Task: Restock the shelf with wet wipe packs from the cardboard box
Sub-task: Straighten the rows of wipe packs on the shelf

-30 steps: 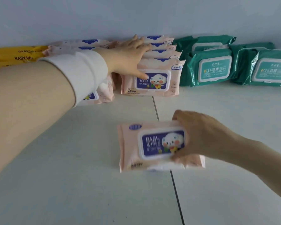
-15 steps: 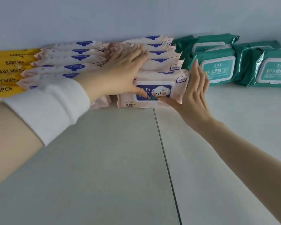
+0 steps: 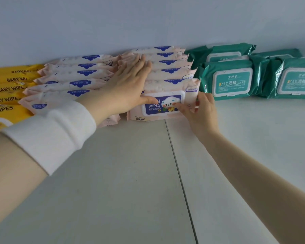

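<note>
— So, where is the front pink pack (image 3: 164, 103) sitting?
— At the shelf's (image 3: 130, 173) back edge, leaning on the pink row (image 3: 167, 69), beside the green packs (image 3: 231, 81).
— And the hands?
— The left hand (image 3: 125, 92) is lying flat, fingers straight, across that row; the right hand (image 3: 199, 111) is pinching the pack's right edge.
</note>
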Action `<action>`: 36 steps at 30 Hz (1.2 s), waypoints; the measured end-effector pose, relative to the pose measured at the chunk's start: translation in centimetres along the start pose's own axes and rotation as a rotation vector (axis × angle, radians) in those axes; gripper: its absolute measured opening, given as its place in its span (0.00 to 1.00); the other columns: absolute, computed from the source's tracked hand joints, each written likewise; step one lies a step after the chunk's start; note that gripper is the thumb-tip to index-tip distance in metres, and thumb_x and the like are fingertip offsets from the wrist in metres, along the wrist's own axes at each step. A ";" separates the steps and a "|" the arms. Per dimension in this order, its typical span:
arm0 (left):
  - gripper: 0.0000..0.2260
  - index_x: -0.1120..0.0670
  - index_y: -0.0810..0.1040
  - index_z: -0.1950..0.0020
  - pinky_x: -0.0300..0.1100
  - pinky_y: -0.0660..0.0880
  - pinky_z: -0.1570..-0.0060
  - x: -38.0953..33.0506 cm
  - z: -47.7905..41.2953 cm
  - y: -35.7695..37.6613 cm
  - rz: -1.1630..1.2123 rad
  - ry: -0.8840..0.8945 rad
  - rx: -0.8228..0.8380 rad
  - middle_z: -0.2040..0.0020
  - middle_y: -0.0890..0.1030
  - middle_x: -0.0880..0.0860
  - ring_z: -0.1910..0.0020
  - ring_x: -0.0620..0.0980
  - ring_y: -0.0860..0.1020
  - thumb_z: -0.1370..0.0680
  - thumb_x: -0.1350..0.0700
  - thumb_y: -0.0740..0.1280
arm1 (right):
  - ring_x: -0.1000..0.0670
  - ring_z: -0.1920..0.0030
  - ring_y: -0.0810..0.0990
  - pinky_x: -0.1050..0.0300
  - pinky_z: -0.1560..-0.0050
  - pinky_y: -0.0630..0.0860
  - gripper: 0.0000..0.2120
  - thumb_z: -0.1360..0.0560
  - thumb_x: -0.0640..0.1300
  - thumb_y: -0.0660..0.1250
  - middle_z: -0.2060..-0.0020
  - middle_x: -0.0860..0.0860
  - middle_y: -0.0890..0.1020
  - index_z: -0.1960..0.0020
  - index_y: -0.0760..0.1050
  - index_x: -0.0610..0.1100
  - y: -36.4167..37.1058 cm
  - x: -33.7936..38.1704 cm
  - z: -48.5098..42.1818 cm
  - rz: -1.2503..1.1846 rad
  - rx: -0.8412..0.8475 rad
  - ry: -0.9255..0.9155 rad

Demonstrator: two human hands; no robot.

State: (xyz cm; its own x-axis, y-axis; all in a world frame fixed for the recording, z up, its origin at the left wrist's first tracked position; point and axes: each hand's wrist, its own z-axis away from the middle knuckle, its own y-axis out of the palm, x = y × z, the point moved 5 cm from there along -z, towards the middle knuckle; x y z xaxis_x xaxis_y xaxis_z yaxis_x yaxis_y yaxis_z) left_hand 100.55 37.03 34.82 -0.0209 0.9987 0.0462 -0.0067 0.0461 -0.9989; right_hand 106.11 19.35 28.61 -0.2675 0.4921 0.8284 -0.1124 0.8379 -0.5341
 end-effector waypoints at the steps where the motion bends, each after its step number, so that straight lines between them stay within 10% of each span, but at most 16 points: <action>1: 0.46 0.59 0.40 0.24 0.48 0.38 0.29 0.2 -0.2 0.0 -0.004 -0.006 0.013 0.23 0.40 0.59 0.24 0.54 0.39 0.31 0.34 0.55 | 0.50 0.54 0.69 0.64 0.55 0.66 0.22 0.31 0.50 0.73 0.49 0.47 0.69 0.45 0.73 0.36 0.3 0.2 -0.3 -0.002 -0.006 -0.003; 17: 0.46 0.58 0.40 0.24 0.53 0.44 0.26 -5.2 -3.0 -2.6 0.036 -0.061 0.166 0.23 0.43 0.59 0.24 0.56 0.39 0.28 0.35 0.60 | 0.49 0.40 0.74 0.58 0.46 0.69 0.33 0.31 0.55 0.71 0.37 0.49 0.75 0.31 0.66 0.44 -8.6 0.0 -2.0 0.388 0.333 -0.097; 24: 0.34 0.55 0.63 0.30 0.53 0.68 0.40 -13.6 -10.7 -4.3 0.038 0.008 -0.046 0.37 0.73 0.59 0.39 0.59 0.70 0.30 0.39 0.68 | 0.43 0.37 0.68 0.52 0.37 0.64 0.32 0.34 0.55 0.73 0.39 0.45 0.73 0.33 0.69 0.46 -16.8 -2.8 -7.6 0.697 0.229 -0.421; 36: 0.38 0.61 0.67 0.37 0.57 0.64 0.34 -14.1 -13.3 -1.5 -0.036 -0.103 -0.072 0.31 0.61 0.59 0.34 0.60 0.64 0.37 0.39 0.73 | 0.39 0.41 0.68 0.46 0.39 0.66 0.48 0.46 0.61 0.78 0.40 0.38 0.68 0.32 0.66 0.44 -14.6 -4.2 -11.8 0.704 0.133 -0.656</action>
State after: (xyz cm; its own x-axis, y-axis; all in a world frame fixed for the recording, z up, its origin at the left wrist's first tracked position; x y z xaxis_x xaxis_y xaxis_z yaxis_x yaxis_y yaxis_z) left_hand 114.11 23.19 35.60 -0.1243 0.9891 0.0782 0.0623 0.0865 -0.9943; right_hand 120.20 7.87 34.94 -0.7909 0.6075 0.0739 0.1816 0.3484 -0.9196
